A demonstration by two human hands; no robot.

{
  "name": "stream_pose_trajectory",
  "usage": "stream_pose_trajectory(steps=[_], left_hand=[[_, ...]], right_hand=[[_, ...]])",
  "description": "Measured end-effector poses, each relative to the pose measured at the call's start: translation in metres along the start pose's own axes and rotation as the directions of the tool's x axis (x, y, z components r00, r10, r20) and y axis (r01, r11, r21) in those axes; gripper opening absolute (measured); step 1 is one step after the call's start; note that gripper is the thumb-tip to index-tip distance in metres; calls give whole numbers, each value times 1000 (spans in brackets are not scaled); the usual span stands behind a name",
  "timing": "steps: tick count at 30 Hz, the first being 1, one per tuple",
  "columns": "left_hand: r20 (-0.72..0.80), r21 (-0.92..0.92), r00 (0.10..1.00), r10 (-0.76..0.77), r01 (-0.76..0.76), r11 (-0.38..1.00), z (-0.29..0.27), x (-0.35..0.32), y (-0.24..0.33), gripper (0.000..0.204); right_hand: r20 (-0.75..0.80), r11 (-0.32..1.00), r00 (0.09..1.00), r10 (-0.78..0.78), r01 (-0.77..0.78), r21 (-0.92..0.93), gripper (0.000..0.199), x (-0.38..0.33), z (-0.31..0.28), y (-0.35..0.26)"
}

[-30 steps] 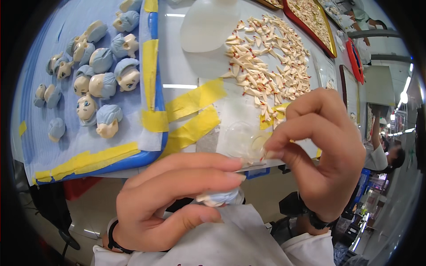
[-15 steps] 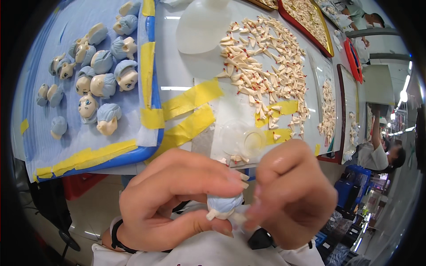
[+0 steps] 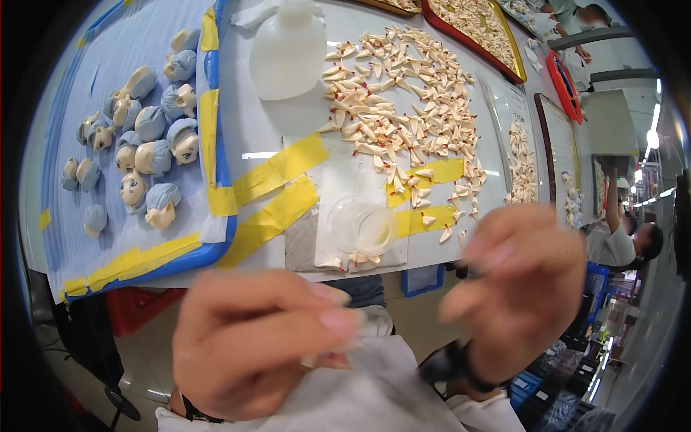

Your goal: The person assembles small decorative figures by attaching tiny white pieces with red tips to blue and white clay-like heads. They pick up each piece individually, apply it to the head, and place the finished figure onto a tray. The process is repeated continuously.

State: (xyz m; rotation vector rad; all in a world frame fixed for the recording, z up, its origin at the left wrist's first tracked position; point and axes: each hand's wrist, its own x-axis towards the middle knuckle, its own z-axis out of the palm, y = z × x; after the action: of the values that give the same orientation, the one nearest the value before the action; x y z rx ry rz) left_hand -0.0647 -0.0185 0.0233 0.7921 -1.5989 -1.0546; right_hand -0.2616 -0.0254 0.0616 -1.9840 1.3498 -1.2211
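Observation:
My left hand (image 3: 252, 342) is closed in front of my lap, fingertips together. A small beige bit shows under its fingertips, but what it holds is hidden. My right hand (image 3: 522, 288) is apart from it, blurred, just past the table's front edge near the small pointed pieces; its fingers are bent and smeared by motion. Cream pointed pieces with red tips (image 3: 403, 101) lie scattered across the table. A clear round dish (image 3: 360, 227) sits nearer me with a few pieces by it. Small blue-haired doll heads (image 3: 152, 157) lie at the left.
The heads lie on a padded blue tray (image 3: 223, 248) edged with yellow tape. A translucent bottle (image 3: 288, 61) stands behind. A red-rimmed tray (image 3: 479, 32) of more pieces is at the far right. A person (image 3: 619, 245) works at the right side.
My hands have moved apart, the right going right and up, the left slightly left and down. The blue-haired head seen in my left fingers no longer shows. The view has shifted slightly.

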Motion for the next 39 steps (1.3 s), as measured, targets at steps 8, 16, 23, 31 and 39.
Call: stream_pose_trajectory(steps=[8,16,23,31,39], left_hand=[[-46,-250,993,-106,91,964,-5,-5,-11,44],[247,4,968,50,-52,999,-19,9,-14,39],[159,-75,986,-49,61,995,-11,0,-10,39],[97,-123,991,-89,100,987,-9,-7,-9,40],[88,-235,982,-169,185,954,-10,-12,-7,38]], right_hand=[[138,894,979,152,-76,-442,12,38,-29,52],[222,817,966,133,20,-577,11,39,-30,64],[328,754,944,31,194,-628,10,39,-32,61],[220,720,972,-79,208,-662,21,32,-41,56],[-50,922,998,30,-47,-385,12,8,-53,52]])
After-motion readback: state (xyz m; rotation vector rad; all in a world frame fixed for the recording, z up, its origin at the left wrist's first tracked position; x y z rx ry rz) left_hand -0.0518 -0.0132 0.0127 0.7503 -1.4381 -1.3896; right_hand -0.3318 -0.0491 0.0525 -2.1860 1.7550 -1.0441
